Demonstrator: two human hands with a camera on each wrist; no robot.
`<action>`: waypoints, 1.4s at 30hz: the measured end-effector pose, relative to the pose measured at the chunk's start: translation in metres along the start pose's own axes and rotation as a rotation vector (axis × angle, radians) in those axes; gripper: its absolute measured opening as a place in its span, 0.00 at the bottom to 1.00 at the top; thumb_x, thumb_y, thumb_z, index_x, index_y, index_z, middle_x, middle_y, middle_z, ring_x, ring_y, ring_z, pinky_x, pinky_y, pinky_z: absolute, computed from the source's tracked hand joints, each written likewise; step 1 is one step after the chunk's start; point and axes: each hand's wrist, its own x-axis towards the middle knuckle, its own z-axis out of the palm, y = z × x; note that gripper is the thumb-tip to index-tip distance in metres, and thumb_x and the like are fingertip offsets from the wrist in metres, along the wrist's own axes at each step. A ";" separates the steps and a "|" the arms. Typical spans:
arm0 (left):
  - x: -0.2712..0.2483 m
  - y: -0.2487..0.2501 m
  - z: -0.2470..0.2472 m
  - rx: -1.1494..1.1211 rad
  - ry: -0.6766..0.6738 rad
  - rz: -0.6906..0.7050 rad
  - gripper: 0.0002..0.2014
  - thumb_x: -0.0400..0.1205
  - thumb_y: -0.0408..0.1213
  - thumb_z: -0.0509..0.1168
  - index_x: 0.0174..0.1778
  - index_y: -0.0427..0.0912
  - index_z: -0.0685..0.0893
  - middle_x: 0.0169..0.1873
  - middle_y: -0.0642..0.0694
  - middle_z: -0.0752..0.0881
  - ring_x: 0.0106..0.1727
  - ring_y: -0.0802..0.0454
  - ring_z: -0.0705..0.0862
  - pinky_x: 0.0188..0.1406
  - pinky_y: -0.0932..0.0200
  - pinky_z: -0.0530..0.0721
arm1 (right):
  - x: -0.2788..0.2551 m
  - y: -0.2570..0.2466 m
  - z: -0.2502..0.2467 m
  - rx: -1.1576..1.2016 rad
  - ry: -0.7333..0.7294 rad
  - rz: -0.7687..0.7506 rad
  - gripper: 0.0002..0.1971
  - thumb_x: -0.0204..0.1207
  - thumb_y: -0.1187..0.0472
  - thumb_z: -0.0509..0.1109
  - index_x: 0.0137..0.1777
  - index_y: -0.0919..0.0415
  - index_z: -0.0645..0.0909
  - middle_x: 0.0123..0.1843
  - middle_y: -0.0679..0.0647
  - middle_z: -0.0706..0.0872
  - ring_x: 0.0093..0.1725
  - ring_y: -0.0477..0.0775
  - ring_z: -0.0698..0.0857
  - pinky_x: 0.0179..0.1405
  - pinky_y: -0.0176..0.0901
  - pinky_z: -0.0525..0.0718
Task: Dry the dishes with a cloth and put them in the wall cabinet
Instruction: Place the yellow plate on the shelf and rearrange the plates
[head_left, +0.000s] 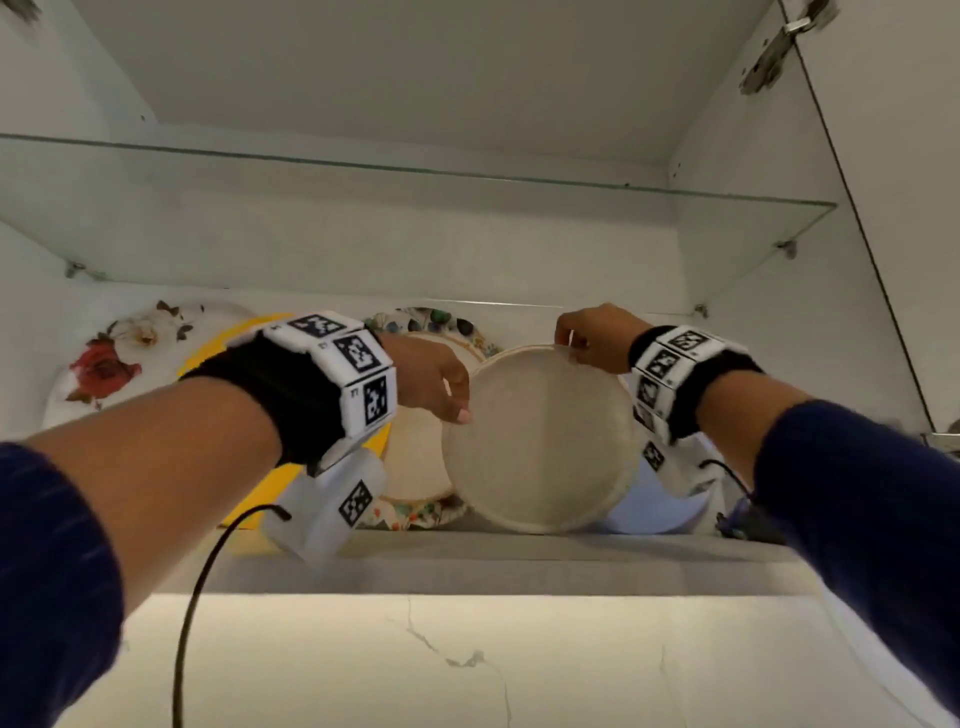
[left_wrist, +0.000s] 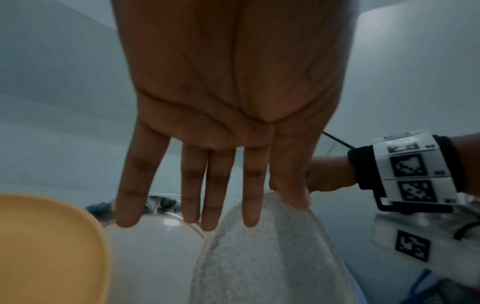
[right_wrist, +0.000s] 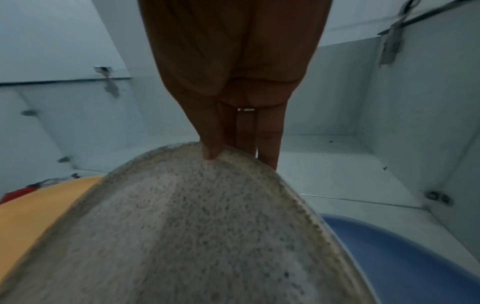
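Item: speckled plate (head_left: 540, 441), inside my wall cabinet (head_left: 748, 218), tilted over the flowered plate (head_left: 415, 467) and blue plate (head_left: 654, 509) on the lower shelf. My left hand (head_left: 431, 379) pinches its left rim; my right hand (head_left: 597, 338) pinches its far rim. Yellow plate (left_wrist: 46, 246) sits left.

A white wall cabinet interior (head_left: 363, 78) holds a clear glass shelf (head_left: 415, 218) on small metal pegs (head_left: 787, 248), a metal hinge (head_left: 769, 57) at its upper right corner, above a pale marbled wall (head_left: 415, 665).
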 end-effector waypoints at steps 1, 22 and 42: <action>0.007 -0.001 -0.002 0.010 -0.005 -0.011 0.20 0.84 0.44 0.59 0.71 0.41 0.75 0.69 0.44 0.76 0.60 0.48 0.76 0.42 0.72 0.73 | 0.010 0.001 0.005 -0.003 0.005 0.022 0.14 0.79 0.66 0.64 0.63 0.62 0.78 0.62 0.61 0.83 0.62 0.61 0.79 0.55 0.43 0.74; 0.101 -0.037 0.032 0.129 0.011 -0.184 0.26 0.85 0.44 0.59 0.78 0.44 0.62 0.75 0.40 0.69 0.74 0.44 0.69 0.50 0.71 0.77 | 0.048 0.040 0.101 -0.184 -0.269 0.126 0.35 0.80 0.65 0.65 0.82 0.64 0.49 0.81 0.66 0.58 0.78 0.62 0.64 0.69 0.44 0.63; 0.128 -0.036 0.076 0.132 -0.154 -0.089 0.24 0.84 0.34 0.61 0.77 0.38 0.67 0.76 0.43 0.69 0.69 0.51 0.72 0.33 0.75 0.70 | 0.046 0.055 0.126 -0.235 -0.230 0.127 0.58 0.65 0.58 0.80 0.81 0.43 0.37 0.71 0.67 0.61 0.54 0.69 0.79 0.48 0.55 0.81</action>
